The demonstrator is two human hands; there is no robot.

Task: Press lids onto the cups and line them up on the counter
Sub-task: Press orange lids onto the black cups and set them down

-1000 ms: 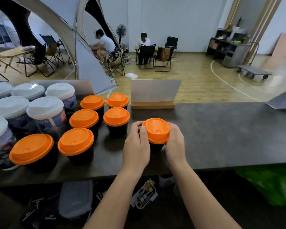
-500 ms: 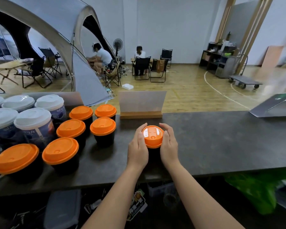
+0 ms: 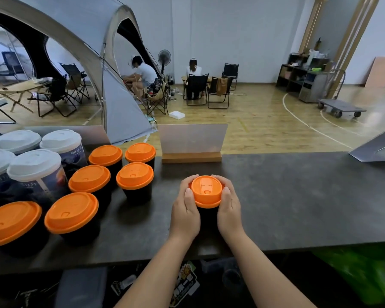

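Your left hand (image 3: 185, 213) and right hand (image 3: 229, 210) grip the black cup (image 3: 206, 215) (orange lid (image 3: 206, 191) on) on the counter (image 3: 298, 207).

Even, bright indoor light is filling the room, casting only soft shadows around the gripped lid (image 3: 206, 191). Wide-angle distortion is bending the edges, and blur is smearing the far right.

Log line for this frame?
step: pressing lid | left hand and right hand: grip orange lid | black cup: upright on counter
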